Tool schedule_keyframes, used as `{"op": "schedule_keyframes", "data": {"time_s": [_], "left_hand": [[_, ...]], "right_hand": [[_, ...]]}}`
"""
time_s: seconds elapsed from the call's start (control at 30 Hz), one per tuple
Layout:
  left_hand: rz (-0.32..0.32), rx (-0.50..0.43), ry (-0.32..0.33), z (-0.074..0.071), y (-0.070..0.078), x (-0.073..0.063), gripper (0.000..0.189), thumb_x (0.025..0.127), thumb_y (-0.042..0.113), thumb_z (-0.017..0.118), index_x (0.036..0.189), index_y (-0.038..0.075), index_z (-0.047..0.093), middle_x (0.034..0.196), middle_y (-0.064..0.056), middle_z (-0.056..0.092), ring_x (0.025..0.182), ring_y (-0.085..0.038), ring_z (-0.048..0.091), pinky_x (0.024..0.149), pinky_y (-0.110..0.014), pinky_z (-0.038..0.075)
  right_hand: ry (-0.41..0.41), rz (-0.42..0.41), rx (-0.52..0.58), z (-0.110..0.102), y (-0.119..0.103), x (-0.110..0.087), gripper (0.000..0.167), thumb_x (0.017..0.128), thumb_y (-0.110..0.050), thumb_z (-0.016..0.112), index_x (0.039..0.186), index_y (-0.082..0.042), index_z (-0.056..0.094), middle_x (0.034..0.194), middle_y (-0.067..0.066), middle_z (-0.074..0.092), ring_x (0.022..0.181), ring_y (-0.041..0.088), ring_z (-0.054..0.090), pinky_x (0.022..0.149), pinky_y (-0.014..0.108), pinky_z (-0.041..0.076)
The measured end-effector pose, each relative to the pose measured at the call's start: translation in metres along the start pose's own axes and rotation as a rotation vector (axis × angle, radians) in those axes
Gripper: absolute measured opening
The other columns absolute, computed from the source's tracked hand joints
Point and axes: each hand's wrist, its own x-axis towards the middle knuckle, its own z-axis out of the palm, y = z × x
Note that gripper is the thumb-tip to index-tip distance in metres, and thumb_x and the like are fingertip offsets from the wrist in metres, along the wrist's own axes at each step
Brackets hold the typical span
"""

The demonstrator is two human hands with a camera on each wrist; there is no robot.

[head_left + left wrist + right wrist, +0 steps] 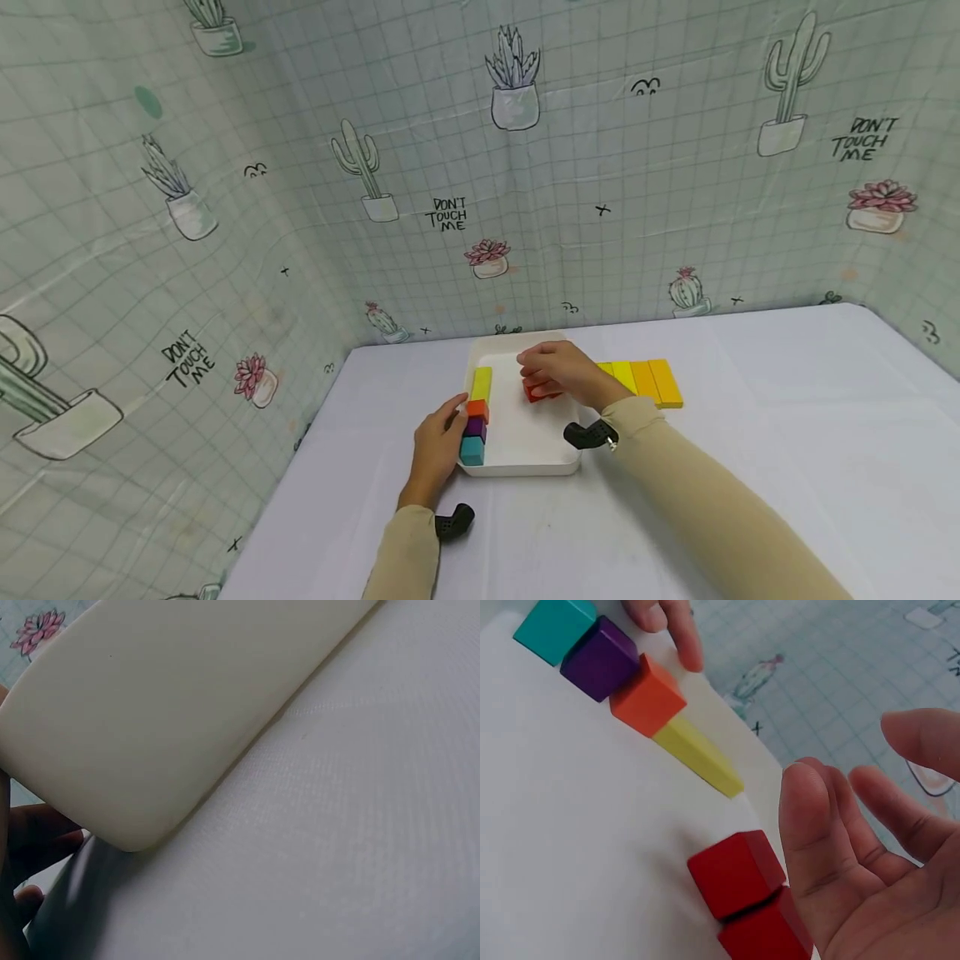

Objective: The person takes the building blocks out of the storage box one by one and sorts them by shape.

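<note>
Head view: a smooth white rectangular tray (517, 433) sits low in the centre of the frame, long axis running up and down. Along its left wall stands a row: long yellow block (482, 383), orange cube (477, 409), purple cube (474, 428), teal cube (472, 451). The yellow one points lengthwise up the frame, in line with the cubes. So, by the layout, four pieces are lined up; the pair of red blocks (532, 392) stands apart, inside the tray's right half, and flat yellow-to-amber bars (643, 379) lie outside, right of centre, long sides leaning up-left. Left hand (435, 442) at the left rim, fingers loosely bent; right hand (566, 367) right over the reds.

Left wrist: the tray's outer wall slants from upper right to lower left, fingertips spread by its corner.

Right wrist: fingers softly curved, a gap between them, nothing visibly held! Reds sit just beside, lower centre; whether they touch, I can't tell.
</note>
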Motion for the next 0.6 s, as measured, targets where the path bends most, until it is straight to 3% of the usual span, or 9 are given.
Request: {"op": "schedule_keyframes", "data": {"time_s": [0.17,0.43,0.6], "left_hand": [[0.037,0.005,0.011,-0.002,-0.003,0.001,0.037,0.103,0.027,0.054,0.139,0.025,0.062,0.124,-0.009,0.065,0.116,-0.03,0.056,0.104,-0.056,0.043],[0.018,0.013,-0.009,0.001,-0.001,0.001,0.037,0.103,0.029,0.054,0.139,0.027,0.062,0.121,-0.007,0.066,0.111,-0.027,0.057,0.1,-0.053,0.047],[0.019,0.018,0.013,-0.001,-0.001,0.002,0.036,0.102,0.028,0.055,0.137,0.027,0.063,0.118,-0.006,0.066,0.109,-0.026,0.058,0.099,-0.052,0.048]], "right_hand": [[-0.043,0.018,-0.008,0.012,0.0,0.01,0.048,0.096,-0.03,0.066,0.131,0.002,0.06,0.117,0.02,0.067,0.096,0.034,0.069,0.08,0.035,0.059],[-0.051,0.036,0.008,0.024,0.003,0.016,0.043,0.098,-0.026,0.064,0.129,0.003,0.06,0.119,0.021,0.066,0.101,0.031,0.069,0.081,0.034,0.059],[-0.044,0.013,-0.021,0.034,-0.005,0.021,0.039,0.099,-0.024,0.062,0.13,0.0,0.059,0.115,0.018,0.069,0.102,0.032,0.07,0.084,0.038,0.058]]}}
